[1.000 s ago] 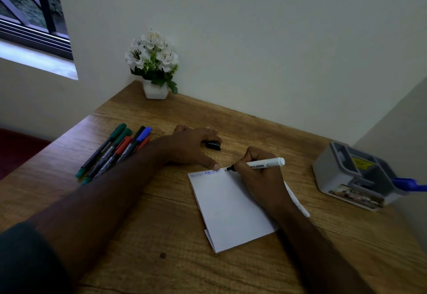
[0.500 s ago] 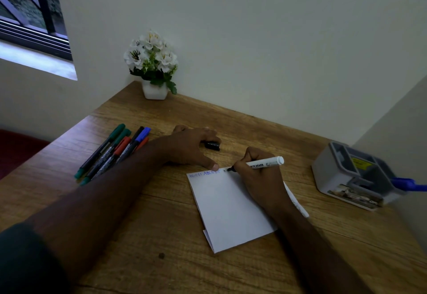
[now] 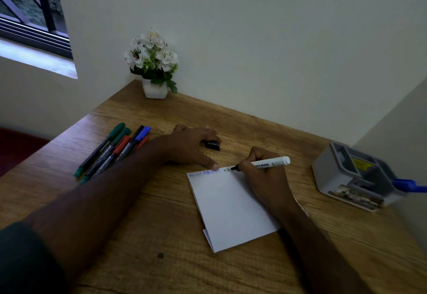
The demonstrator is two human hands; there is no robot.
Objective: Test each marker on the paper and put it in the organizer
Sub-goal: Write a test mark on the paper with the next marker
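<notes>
Head view: right hand (image 3: pixel 265 178) clamps white marker (image 3: pixel 271 163), tip seemingly touching paper (image 3: pixel 231 208) the left hand (image 3: pixel 191 146) pins flat; light, steady strokes suit.

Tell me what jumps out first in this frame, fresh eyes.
The right hand at centre writes along the top edge of the white paper with a white marker, while the left hand pins the paper's top edge with its thumb, a black cap lying beside it. Loose markers lie in a bunch at left; the grey organizer sits far right, a blue marker poking out.
</notes>
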